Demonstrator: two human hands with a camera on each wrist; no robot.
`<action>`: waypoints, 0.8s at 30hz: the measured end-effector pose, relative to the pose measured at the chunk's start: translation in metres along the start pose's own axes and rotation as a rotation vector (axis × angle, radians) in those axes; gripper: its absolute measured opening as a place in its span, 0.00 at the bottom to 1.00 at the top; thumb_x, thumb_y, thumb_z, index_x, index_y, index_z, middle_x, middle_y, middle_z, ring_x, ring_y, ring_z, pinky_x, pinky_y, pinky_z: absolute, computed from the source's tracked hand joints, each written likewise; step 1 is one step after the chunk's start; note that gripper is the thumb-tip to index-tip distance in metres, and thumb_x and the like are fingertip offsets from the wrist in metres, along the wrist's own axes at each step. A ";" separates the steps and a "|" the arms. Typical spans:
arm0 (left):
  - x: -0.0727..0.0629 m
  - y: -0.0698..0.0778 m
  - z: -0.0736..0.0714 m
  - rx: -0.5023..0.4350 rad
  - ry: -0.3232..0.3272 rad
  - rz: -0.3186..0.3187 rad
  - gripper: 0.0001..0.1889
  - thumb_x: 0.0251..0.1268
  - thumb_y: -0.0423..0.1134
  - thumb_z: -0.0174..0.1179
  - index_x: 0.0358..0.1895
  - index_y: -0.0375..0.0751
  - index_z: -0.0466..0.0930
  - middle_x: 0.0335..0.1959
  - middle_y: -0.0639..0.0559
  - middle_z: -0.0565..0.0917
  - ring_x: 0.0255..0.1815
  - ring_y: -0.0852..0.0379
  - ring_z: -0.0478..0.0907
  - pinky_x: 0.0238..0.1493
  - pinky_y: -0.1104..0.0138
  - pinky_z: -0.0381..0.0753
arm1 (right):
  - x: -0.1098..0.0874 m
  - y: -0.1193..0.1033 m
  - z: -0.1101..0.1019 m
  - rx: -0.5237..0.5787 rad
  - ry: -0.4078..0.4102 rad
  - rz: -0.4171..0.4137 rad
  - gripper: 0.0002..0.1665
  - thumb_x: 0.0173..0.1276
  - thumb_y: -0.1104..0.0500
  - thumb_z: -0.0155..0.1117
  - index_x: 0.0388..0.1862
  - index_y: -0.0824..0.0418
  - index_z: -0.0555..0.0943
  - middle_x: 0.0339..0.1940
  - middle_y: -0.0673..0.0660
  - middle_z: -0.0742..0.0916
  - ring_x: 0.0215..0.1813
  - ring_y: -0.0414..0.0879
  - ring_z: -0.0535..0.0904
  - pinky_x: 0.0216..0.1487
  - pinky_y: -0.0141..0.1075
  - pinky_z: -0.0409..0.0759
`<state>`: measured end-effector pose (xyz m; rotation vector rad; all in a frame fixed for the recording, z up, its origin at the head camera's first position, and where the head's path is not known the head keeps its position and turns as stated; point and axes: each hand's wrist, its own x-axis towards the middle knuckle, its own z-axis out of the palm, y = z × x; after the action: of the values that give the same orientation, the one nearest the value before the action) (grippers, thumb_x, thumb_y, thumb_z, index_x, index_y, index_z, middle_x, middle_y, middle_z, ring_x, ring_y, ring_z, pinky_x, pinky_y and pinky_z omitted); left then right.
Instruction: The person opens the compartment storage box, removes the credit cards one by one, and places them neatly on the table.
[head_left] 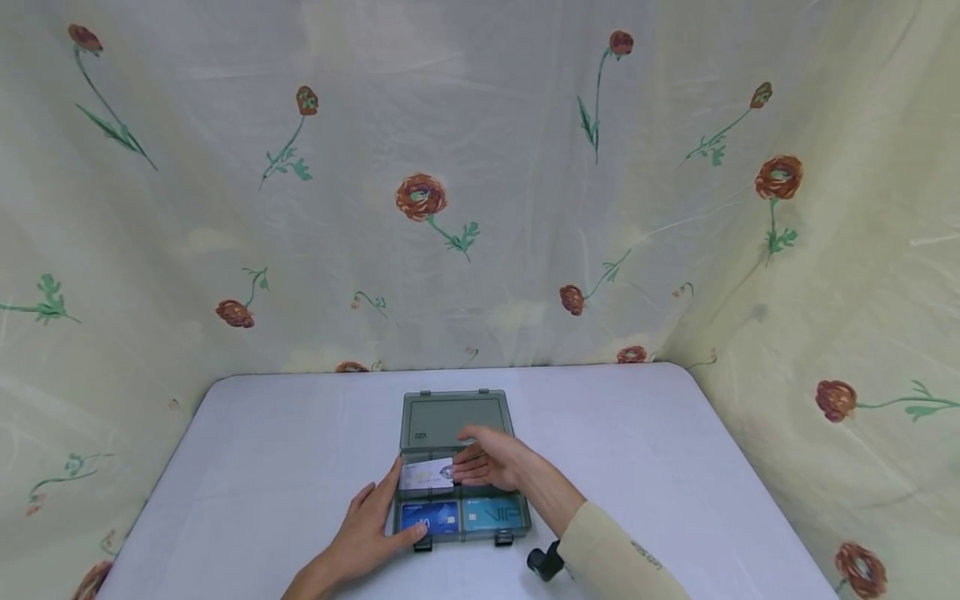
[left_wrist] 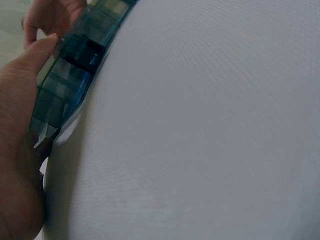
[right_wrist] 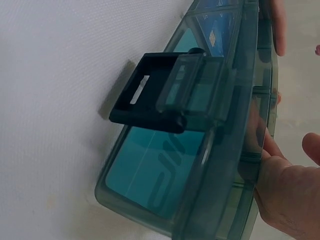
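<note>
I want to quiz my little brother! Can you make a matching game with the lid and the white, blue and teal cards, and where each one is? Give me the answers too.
Things
1. lid
2. white card
3. blue card
4. teal card

Places
A. in the box, front right
B. between the left hand and the right hand
C. in the box, front left
D. swung open at the back

Right pairs: 1-D, 2-B, 3-C, 4-A
</note>
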<state>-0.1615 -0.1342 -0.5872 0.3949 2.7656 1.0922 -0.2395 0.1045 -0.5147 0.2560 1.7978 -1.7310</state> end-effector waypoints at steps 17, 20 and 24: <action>0.000 0.001 -0.001 0.002 -0.006 -0.009 0.58 0.61 0.69 0.61 0.83 0.43 0.39 0.80 0.40 0.58 0.78 0.39 0.59 0.77 0.42 0.42 | 0.006 0.002 0.002 0.004 -0.002 0.012 0.31 0.72 0.47 0.59 0.50 0.77 0.81 0.46 0.70 0.87 0.47 0.57 0.86 0.52 0.46 0.85; -0.001 0.001 -0.001 0.001 -0.005 -0.005 0.58 0.61 0.69 0.61 0.83 0.42 0.39 0.80 0.40 0.58 0.78 0.39 0.59 0.77 0.42 0.42 | 0.006 0.002 0.001 0.003 0.001 0.014 0.31 0.71 0.47 0.60 0.50 0.77 0.82 0.46 0.69 0.87 0.47 0.57 0.87 0.52 0.45 0.85; -0.001 0.000 -0.001 0.001 -0.002 0.002 0.58 0.61 0.68 0.61 0.83 0.43 0.39 0.80 0.40 0.58 0.78 0.39 0.59 0.77 0.42 0.42 | 0.006 0.002 0.001 0.003 0.005 0.016 0.30 0.69 0.48 0.61 0.49 0.77 0.82 0.45 0.69 0.87 0.46 0.56 0.87 0.51 0.45 0.86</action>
<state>-0.1610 -0.1348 -0.5867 0.3993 2.7643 1.0901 -0.2431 0.1020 -0.5194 0.2748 1.7925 -1.7232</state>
